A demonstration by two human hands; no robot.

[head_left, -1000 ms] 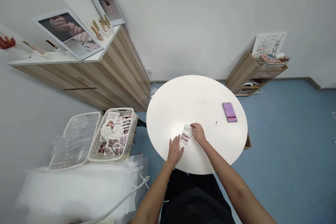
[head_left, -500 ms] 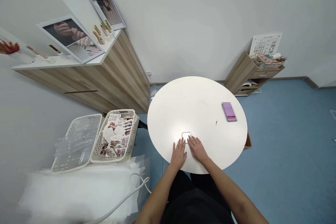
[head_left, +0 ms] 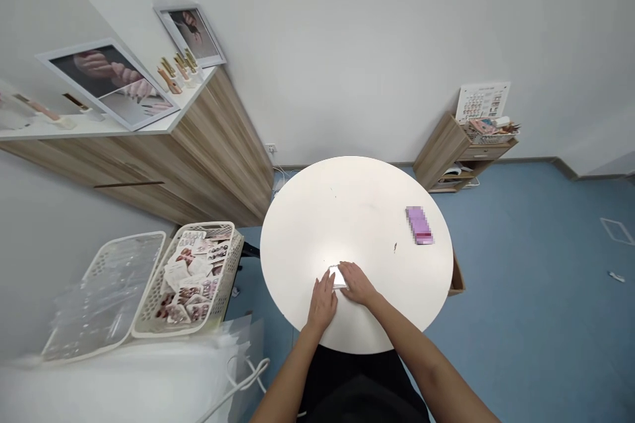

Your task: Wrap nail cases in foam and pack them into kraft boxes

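A small flat square with a bright, shiny face (head_left: 338,277) lies near the front edge of the round white table (head_left: 357,205). It looks like a clear packet or a thin case; I cannot tell which. My left hand (head_left: 323,304) holds its left edge, fingers pointing away from me and the thumb on the near side. On the opposite edge, my right hand (head_left: 358,283) has its fingers bent over the side. Both palms are low over the tabletop. Parts of the square's sides are hidden under the fingertips.
A blurred purple object (head_left: 419,225) and a small dark bit (head_left: 395,247) lie on the table's right. At left stand a white basket (head_left: 225,277) of nail sets, its lid-like tray (head_left: 54,324), and a wooden cabinet (head_left: 218,139). A small shelf (head_left: 436,152) stands back right.
My fingers have gone from lying flat across the square's near edge to its two sides. The whole view has shifted, with the table now lower and further left.
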